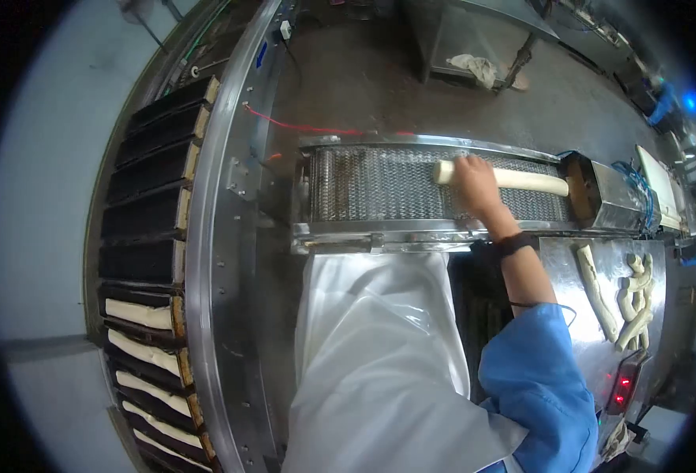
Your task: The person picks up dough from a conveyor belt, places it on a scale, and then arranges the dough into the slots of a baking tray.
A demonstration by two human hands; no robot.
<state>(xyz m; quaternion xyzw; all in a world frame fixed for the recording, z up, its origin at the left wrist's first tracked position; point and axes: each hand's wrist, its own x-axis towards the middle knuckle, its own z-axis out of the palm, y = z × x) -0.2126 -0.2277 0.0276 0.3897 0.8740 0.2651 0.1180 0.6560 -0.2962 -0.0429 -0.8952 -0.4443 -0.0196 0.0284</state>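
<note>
A long pale dough roll [529, 182] lies lengthwise on the wire-mesh conveyor [379, 185]. Its right end is at the opening of a metal machine [620, 197]. My right hand [475, 183] is closed around the roll near its left end, with a dark band on the wrist. The left hand is out of the picture. To the left, a row of dark moulds [139, 262] stands on a line; several at the near end hold pale dough strips [139, 314].
Below the machine, a steel table [557, 272] bears dough pieces [596, 288] and a red-lit display [622, 389]. A metal rail [199, 260] runs between the moulds and the conveyor. A steel stand with a cloth [474, 69] is at the back.
</note>
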